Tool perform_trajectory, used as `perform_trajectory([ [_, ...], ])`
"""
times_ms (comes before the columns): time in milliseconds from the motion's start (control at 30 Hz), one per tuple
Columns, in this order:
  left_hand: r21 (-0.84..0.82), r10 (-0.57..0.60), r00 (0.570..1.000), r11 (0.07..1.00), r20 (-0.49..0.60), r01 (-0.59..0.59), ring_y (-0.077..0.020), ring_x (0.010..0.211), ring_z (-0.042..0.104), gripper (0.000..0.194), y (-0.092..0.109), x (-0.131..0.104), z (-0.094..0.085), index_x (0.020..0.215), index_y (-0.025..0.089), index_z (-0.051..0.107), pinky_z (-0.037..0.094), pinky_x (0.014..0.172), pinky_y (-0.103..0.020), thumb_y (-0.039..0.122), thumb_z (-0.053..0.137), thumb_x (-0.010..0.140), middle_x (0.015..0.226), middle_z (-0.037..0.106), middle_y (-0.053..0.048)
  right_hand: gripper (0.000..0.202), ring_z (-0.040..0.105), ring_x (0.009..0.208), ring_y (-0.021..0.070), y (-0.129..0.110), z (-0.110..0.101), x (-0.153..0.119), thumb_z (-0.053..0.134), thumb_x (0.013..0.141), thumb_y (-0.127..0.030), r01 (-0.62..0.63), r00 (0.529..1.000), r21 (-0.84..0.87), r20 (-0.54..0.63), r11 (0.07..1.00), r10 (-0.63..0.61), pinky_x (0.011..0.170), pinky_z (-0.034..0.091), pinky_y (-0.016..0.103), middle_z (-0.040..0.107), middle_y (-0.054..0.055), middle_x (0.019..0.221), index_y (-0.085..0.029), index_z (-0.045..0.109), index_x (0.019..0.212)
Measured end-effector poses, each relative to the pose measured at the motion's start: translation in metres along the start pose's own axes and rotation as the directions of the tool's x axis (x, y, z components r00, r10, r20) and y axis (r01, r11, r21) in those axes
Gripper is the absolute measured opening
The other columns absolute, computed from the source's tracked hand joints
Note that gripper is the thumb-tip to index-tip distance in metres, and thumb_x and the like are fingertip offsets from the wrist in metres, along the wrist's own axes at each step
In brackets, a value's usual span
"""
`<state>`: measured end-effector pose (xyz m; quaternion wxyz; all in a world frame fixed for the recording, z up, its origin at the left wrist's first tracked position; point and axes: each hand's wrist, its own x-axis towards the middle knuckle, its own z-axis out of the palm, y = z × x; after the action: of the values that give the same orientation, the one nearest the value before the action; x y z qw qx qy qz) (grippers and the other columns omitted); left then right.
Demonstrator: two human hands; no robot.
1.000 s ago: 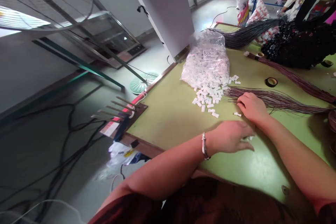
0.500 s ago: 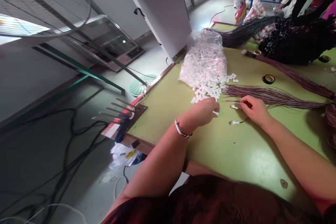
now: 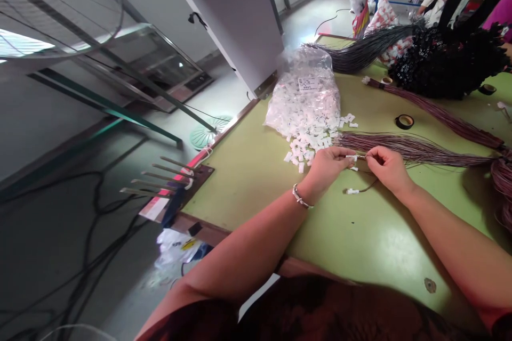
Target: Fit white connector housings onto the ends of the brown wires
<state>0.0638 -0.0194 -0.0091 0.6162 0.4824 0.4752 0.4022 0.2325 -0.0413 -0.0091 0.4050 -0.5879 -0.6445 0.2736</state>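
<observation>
Currently, above the pale green worktop (image 3: 240, 181), our left hand (image 3: 328, 165) pinches a small white plastic connector (image 3: 351, 158) between thumb and fingertips. Opposite it, our right hand (image 3: 387, 168) has thumb and index finger closed on a thin wire (image 3: 361, 156), its end directed at the connector; whether the two touch, we cannot tell. Nearer the worktop's front edge, a second white connector with a brown lead (image 3: 352, 191) lies flat, the lead curving toward our right hand.

Beyond our left fingers we see a loose heap of white plastic connectors (image 3: 302, 150), spilling from a clear plastic bag with a printed label (image 3: 306, 101) that lies by the worktop's far left corner. Just past our right hand, a long bundle of brownish-purple wires (image 3: 424, 150) runs toward the right edge, and behind it sits a round roll of black tape (image 3: 404, 121). At the front left corner we have a rack of thin metal prongs (image 3: 177, 164).
</observation>
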Motion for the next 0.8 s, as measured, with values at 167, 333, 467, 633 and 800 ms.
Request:
perform_trajectory([
  [167, -0.004, -0.014, 0.999, 1.000, -0.041, 0.014, -0.0093, 0.063, 0.061, 0.021, 0.0023, -0.0037, -0.0034, 0.085, 0.013, 0.071, 0.051, 0.072, -0.027, 0.010, 0.067, 0.065, 0.069, 0.069, -0.002, 0.011, 0.043, 0.048, 0.0097, 0.0008, 0.0010, -0.0025, 0.052, 0.074, -0.025, 0.065, 0.998, -0.098, -0.014, 0.993, -0.067, 0.049, 0.033, 0.023, 0.054, -0.003, 0.054, -0.018, 0.058, 0.067],
  [333, 0.011, 0.018, 1.000, 1.000, -0.011, -0.018, -0.0091, 0.063, 0.061, 0.018, 0.0026, -0.0071, -0.0004, 0.085, 0.013, 0.072, 0.052, 0.069, -0.026, 0.013, 0.068, 0.067, 0.071, 0.070, -0.003, 0.010, 0.045, 0.050, 0.0100, 0.0006, 0.0005, -0.0035, 0.052, 0.075, -0.024, 0.135, 0.991, -0.164, -0.003, 0.977, -0.137, 0.051, 0.035, 0.023, 0.056, -0.002, 0.057, -0.018, 0.058, 0.070],
  [467, -0.017, 0.065, 0.998, 0.998, 0.012, -0.065, -0.0082, 0.058, 0.059, 0.018, 0.0006, -0.0065, 0.0011, 0.087, 0.013, 0.070, 0.053, 0.066, -0.026, 0.020, 0.069, 0.070, 0.068, 0.068, -0.002, 0.009, 0.045, 0.050, 0.0101, -0.0012, -0.0004, -0.0045, 0.052, 0.075, -0.023, 0.158, 0.986, -0.171, -0.018, 0.973, -0.163, 0.051, 0.035, 0.023, 0.057, -0.002, 0.058, -0.019, 0.058, 0.069],
  [633, 0.065, 0.115, 0.991, 0.991, 0.067, -0.119, -0.0099, 0.064, 0.062, 0.016, -0.0010, -0.0057, -0.0041, 0.085, 0.015, 0.069, 0.053, 0.069, -0.027, 0.022, 0.068, 0.071, 0.072, 0.068, -0.003, 0.008, 0.046, 0.050, 0.0102, -0.0017, -0.0018, -0.0041, 0.052, 0.074, -0.023, 0.155, 0.987, -0.174, -0.002, 0.973, -0.158, 0.051, 0.035, 0.023, 0.058, -0.002, 0.058, -0.019, 0.058, 0.069],
  [800, 0.246, 0.268, 0.957, 0.926, 0.110, -0.288, -0.0134, 0.079, 0.063, 0.020, -0.0018, -0.0075, -0.0058, 0.090, 0.018, 0.071, 0.052, 0.076, -0.028, 0.022, 0.067, 0.071, 0.090, 0.070, -0.005, 0.009, 0.047, 0.050, 0.0107, 0.0008, -0.0025, -0.0024, 0.052, 0.075, -0.024, 0.130, 0.991, -0.182, 0.001, 0.975, -0.132, 0.051, 0.035, 0.023, 0.058, -0.002, 0.057, -0.019, 0.059, 0.070],
])
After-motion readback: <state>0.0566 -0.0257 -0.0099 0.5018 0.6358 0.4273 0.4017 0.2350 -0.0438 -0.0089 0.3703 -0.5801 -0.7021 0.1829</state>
